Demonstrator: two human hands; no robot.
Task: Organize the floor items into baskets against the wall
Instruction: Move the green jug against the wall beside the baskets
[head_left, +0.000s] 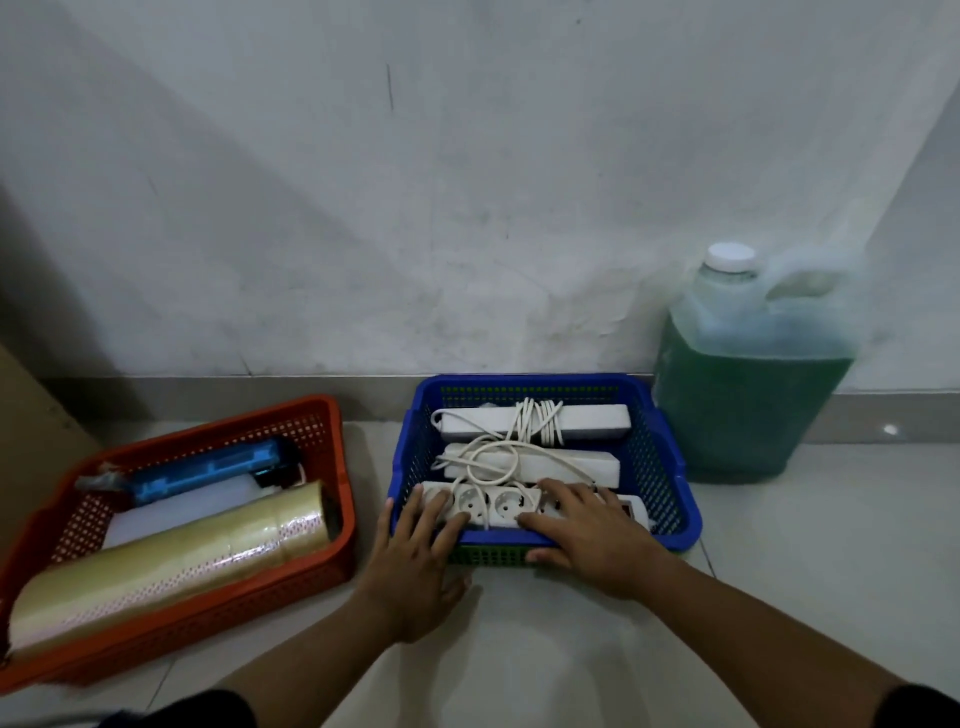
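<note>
A blue basket (670, 457) stands on the tiled floor against the wall, nested in a green one that shows at its front. In it lie three white power strips with coiled cords: far (592, 418), middle (576, 465) and near (501, 506). My left hand (415, 556) and my right hand (592, 540) both hold the basket's front wall, fingers over the rim and lying on the near strip, thumbs outside. To the left an orange basket (332, 561) sits at an angle. It holds a long stack of clear tape rolls (171, 561), a blue wrapped item (208, 475) and a white sheet (182, 506).
A large translucent jug of green liquid (743, 405) with a white cap stands against the wall, right of the blue basket. Brown cardboard (31, 431) leans at the far left. A grey skirting strip runs along the wall's foot.
</note>
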